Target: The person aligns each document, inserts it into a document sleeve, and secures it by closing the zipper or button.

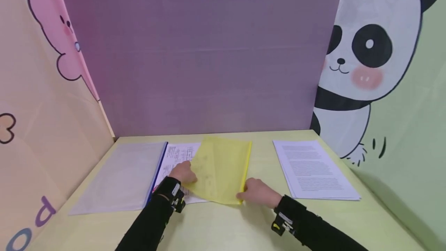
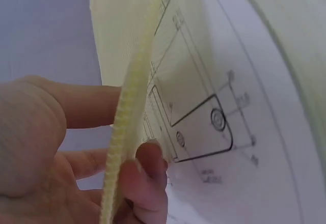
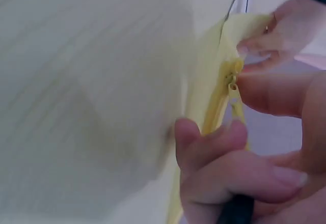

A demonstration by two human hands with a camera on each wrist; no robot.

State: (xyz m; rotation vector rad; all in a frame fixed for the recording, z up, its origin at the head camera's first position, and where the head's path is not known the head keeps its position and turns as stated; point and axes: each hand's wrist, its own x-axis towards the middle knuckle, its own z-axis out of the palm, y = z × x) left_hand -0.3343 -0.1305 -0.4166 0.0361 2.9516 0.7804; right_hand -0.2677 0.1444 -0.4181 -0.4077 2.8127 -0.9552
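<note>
A translucent yellow zip pouch [image 1: 223, 165] is held up over a sheet with printed line drawings [image 1: 175, 158]. My left hand [image 1: 182, 172] pinches its left edge between thumb and fingers; the left wrist view shows the textured pouch edge [image 2: 125, 117] with the drawing sheet behind it. On the other side, my right hand [image 1: 259, 192] grips the lower right corner along the yellow zip. The zip's slider and pull tab [image 3: 234, 94] hang beside those fingers in the right wrist view.
To the left lies a clear folder cover [image 1: 122, 177], opened at a dark blue spine [image 1: 160, 165]. A stack of printed text pages [image 1: 313, 169] lies at the right of the pale yellow table [image 1: 223, 227]. Panels [image 1: 209, 57] stand behind and at both sides.
</note>
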